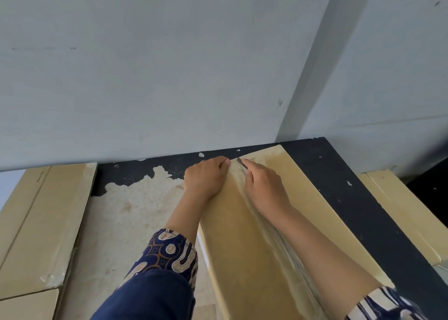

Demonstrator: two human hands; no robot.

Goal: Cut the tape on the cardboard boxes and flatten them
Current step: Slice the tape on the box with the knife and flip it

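A long cardboard box (pixel 300 198) lies on the worn black table (pixel 351 193), its top seam covered by clear tape (pixel 261 222) that runs away from me. My left hand (pixel 206 176) grips the box's far left edge, fingers curled over the corner. My right hand (pixel 264 186) holds a small utility knife (pixel 241 162), whose blade sits at the far end of the taped seam. The tape nearer me looks wrinkled and split.
Flat cardboard (pixel 41 222) lies stacked at the left of the table. More cardboard (pixel 397 203) sits lower at the right. A grey wall (pixel 169 77) stands directly behind the table's far edge. The table's peeled patch (pixel 135 213) is bare.
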